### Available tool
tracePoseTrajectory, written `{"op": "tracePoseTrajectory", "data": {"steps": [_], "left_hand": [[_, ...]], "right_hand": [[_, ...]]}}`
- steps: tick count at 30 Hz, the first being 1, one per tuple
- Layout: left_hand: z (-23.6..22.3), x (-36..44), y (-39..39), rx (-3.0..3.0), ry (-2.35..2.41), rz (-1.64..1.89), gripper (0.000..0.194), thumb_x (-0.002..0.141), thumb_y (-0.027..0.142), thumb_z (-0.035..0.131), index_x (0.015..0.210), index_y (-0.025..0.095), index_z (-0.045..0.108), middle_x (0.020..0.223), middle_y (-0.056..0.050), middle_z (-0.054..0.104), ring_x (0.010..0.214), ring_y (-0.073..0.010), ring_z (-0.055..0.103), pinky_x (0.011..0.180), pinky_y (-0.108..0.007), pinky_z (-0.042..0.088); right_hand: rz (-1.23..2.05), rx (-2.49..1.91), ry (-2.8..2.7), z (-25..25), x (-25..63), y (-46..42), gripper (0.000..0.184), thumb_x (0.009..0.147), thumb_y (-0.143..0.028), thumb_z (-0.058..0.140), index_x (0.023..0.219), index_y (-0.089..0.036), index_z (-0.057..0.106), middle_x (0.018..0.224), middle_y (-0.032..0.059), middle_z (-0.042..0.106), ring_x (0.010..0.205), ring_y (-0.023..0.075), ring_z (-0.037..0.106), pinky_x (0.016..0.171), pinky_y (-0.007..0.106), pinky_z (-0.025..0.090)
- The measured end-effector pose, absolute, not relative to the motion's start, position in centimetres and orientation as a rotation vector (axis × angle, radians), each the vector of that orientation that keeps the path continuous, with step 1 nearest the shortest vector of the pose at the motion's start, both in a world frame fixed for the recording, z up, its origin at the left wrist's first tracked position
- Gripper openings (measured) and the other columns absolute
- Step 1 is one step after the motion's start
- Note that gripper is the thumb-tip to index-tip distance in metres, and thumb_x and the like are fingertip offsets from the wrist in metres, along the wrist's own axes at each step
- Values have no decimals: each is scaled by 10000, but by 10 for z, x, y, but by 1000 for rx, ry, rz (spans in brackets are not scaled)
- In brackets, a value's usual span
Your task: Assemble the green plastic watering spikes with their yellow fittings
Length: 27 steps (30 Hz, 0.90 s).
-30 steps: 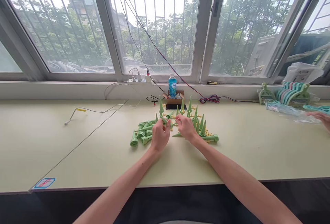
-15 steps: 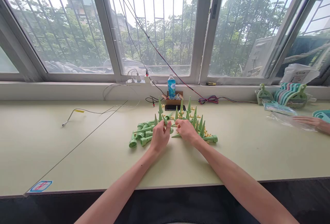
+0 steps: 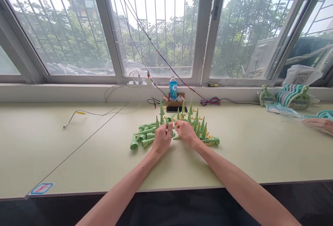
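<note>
My left hand (image 3: 161, 139) is closed around a green plastic watering spike (image 3: 167, 122), whose tip points up past the thumb. Just to its right, my right hand (image 3: 185, 132) is pinched close to that spike; whatever lies between its fingertips is too small and hidden to make out. Left of my hands, several green spikes with capped ends (image 3: 147, 142) lie in a loose pile. Upright green spikes (image 3: 190, 107) stand behind and to the right, among small yellow valve pieces (image 3: 208, 136). One more spike with a wide cap (image 3: 215, 140) lies at the right edge.
A blue-labelled bottle (image 3: 173, 89) and a black phone (image 3: 177, 109) are behind the spikes. Cables (image 3: 211, 100) run along the sill. At right, a co-worker's hand (image 3: 319, 123) touches teal items (image 3: 321, 114), near small dustpan sets (image 3: 296, 97).
My right hand has shifted slightly left, closer to the spike in my left hand. The co-worker's hand has moved a little right, and more of the teal items shows.
</note>
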<state>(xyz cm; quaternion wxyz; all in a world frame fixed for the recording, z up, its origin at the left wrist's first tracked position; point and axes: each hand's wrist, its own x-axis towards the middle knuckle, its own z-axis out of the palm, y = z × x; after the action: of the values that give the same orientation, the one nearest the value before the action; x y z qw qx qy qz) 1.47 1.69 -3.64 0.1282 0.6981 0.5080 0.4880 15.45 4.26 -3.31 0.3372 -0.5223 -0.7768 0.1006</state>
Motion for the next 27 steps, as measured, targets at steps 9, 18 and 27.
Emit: {"op": "tracePoseTrajectory", "data": {"steps": [9, 18, 27], "left_hand": [[-34, 14, 16, 1910, 1513, 1446, 419, 946, 496, 334, 683, 208, 487, 441, 42, 462, 391, -138, 480, 492, -265, 370], [-35, 14, 17, 1884, 1522, 1452, 391, 917, 496, 398, 649, 218, 456, 414, 48, 452, 381, -146, 492, 480, -265, 372], [-34, 13, 18, 1833, 1510, 1470, 350, 887, 478, 453, 666, 207, 470, 500, 30, 538, 411, -137, 507, 498, -259, 383]], "right_hand": [[399, -1019, -1813, -39, 143, 41, 93, 876, -205, 468, 920, -176, 545, 927, 63, 612, 764, 159, 577, 689, 274, 459], [395, -1003, -1789, -40, 142, 41, 106, 883, -197, 426, 898, -176, 529, 916, 70, 582, 792, 174, 544, 722, 301, 460], [449, -970, -1729, -39, 142, 40, 103, 897, -236, 426, 894, -180, 513, 891, 64, 564, 725, 162, 542, 652, 287, 469]]}}
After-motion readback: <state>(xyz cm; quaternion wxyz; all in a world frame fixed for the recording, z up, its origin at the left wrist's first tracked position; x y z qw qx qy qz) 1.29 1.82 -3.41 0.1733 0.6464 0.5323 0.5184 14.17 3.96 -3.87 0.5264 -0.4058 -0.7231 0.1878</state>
